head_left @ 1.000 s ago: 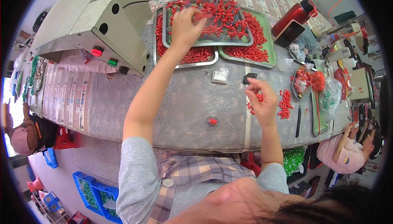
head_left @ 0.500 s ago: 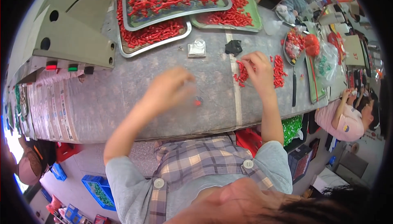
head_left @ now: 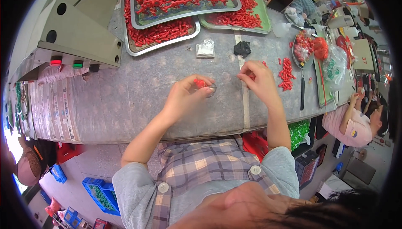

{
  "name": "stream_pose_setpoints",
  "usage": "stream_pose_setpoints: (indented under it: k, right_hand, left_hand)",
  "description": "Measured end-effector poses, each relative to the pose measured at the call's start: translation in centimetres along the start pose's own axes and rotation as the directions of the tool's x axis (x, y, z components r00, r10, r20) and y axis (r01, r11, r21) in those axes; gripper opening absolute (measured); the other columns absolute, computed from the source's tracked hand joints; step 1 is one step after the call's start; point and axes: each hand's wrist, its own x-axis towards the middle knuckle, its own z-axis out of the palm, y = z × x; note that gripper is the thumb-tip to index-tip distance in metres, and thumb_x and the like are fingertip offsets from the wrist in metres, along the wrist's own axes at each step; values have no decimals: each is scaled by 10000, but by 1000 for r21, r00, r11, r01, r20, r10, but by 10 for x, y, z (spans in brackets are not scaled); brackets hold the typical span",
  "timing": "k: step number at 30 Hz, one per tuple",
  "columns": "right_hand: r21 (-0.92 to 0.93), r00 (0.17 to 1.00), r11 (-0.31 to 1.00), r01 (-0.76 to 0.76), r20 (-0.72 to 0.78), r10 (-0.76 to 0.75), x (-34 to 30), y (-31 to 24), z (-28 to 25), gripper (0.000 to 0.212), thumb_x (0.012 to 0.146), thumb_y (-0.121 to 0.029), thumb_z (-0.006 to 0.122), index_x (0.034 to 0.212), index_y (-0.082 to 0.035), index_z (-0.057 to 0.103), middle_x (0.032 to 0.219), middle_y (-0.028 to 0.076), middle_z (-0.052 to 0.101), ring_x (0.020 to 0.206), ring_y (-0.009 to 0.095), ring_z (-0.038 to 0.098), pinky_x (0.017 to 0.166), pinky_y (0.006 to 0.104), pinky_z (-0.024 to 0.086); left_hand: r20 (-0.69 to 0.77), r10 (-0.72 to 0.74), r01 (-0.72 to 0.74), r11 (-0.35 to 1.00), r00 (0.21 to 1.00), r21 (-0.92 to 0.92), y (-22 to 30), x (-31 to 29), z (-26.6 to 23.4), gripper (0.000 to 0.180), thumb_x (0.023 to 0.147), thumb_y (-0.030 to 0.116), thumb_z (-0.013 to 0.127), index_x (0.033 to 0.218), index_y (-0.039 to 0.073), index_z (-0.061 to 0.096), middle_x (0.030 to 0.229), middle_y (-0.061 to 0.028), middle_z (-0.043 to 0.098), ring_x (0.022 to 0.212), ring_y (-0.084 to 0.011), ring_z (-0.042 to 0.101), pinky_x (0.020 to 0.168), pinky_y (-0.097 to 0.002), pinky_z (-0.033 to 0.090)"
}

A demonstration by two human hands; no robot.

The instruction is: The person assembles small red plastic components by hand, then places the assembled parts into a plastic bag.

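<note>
My left hand is closed over the middle of the table, gripping a small red plastic piece with a clear bluish part at its end. To its right, my right hand is pinched at thumb and forefinger; what it holds, if anything, is too small to make out. Some small red pieces lie partly hidden behind that hand. Just beyond it is a loose pile of red pieces. A crumpled black scrap and a small clear-and-silver item lie farther back.
Stacked metal trays of red pieces stand at the back, beside a green tray. A grey machine with buttons fills the left. To the right are a black-handled tool, a bowl and a co-worker.
My left hand has come down and picked up the small red-and-clear piece that lay on the table. My right hand has shifted slightly left and nearer, off the small red pieces.
</note>
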Motion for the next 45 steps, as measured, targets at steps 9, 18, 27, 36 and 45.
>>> stream_pose_setpoints:
  k: [9, 18, 27, 36, 45]
  right_hand:
    - [959, 982, 267, -95, 47, 181, 0, -49, 40, 140, 810, -29, 608, 945, -2, 636, 874, 39, 617, 797, 78, 565, 712, 208, 443]
    - [979, 951, 135, -152, 108, 288, -4, -60, 53, 118, 817, -44, 610, 924, 2, 629, 882, 27, 623, 810, 79, 569, 727, 213, 449]
    - [696, 995, 713, 81, -17, -97, 0, -54, 14, 147, 724, -17, 661, 866, -4, 624, 802, 59, 622, 743, 139, 581, 673, 248, 449]
    - [385, 953, 873, 299, -82, -291, 38, -40, -9, 102, 719, -60, 657, 792, -24, 595, 743, 84, 578, 675, 216, 560, 608, 304, 437]
    - [-387, 824, 768, 510, -37, -566, 98, -21, 5, 124, 698, -68, 586, 797, -49, 514, 738, 65, 511, 745, 223, 532, 656, 335, 441]
  left_hand:
    - [-54, 167, -158, 977, 984, 142, -12, 2, 4, 171, 734, 101, 683, 867, 30, 602, 796, -32, 587, 678, -115, 537, 614, -251, 438]
    - [-93, 414, -330, 825, 906, 458, -5, -1, 3, 169, 712, 97, 694, 842, 42, 601, 729, -70, 553, 628, -158, 534, 562, -262, 425]
    - [211, -127, 189, 933, 969, -305, 1, -3, -7, 81, 819, 126, 608, 845, 51, 594, 766, 50, 562, 706, -38, 481, 641, -207, 401]
    - [304, -302, 406, 831, 904, -381, -2, -3, -3, 190, 878, 256, 523, 916, 91, 608, 786, 54, 576, 621, -26, 423, 568, -184, 358]
    - [166, -193, 250, 843, 967, -476, -3, 3, -12, 426, 890, 369, 482, 1131, 18, 505, 844, -7, 575, 663, -36, 443, 523, -168, 352]
